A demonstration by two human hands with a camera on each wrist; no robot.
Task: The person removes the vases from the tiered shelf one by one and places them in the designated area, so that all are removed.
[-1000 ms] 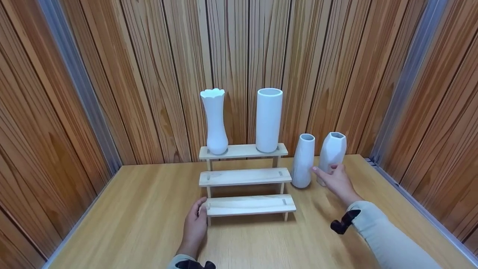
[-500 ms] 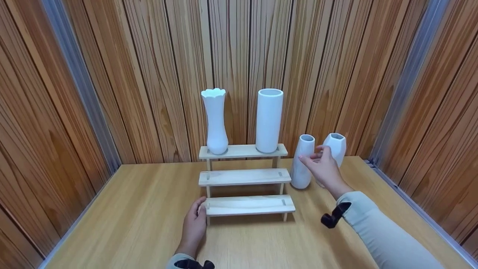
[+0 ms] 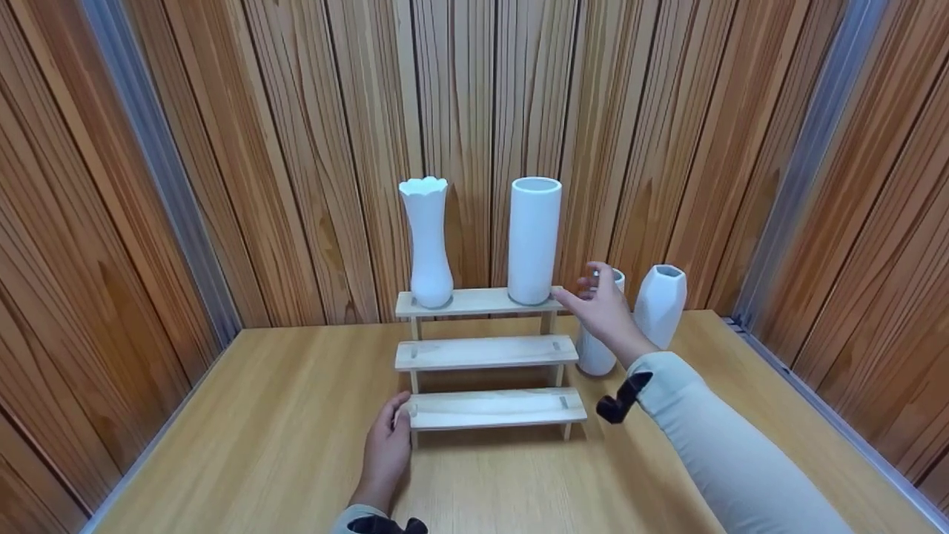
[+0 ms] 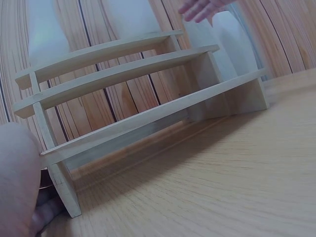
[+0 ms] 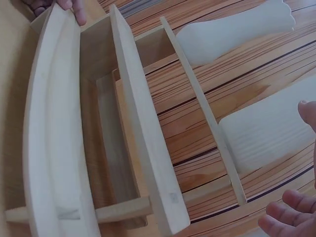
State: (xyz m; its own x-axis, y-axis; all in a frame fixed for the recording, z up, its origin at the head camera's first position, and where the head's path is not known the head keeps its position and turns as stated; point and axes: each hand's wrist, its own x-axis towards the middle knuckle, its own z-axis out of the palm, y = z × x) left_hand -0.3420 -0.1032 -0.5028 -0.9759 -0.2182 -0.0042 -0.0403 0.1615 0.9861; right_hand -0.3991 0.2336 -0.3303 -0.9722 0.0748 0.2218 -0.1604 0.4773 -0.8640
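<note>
We see the bench [image 3: 296, 415] under the rack [image 3: 485, 352], with plank-patterned walls [image 3: 474, 111] behind it and to both sides. At the rack's lower left end, the left hand [image 3: 387, 449] has its grip clamped on it. On the rack's top shelf [image 3: 480, 299] stand a scalloped vase [image 3: 428, 248], left, and a cylindrical vase [image 3: 534, 245], right. By that shelf's right end, the right hand [image 3: 604, 315], grip spread apart, blocks our view of part of a round-mouthed vase [image 3: 596, 360]; farther right of the rack stands a faceted vase [image 3: 660, 304].

Smooth, ceramic-looking vases [image 3: 534, 241] join a stand [image 3: 485, 352] of matt wood, a wood-grain tabletop [image 3: 289, 415] with a faint sheen, wood-patterned walls [image 3: 334, 148], metal-looking corner strips [image 3: 808, 156] and matt cloth sleeves [image 3: 719, 430].
</note>
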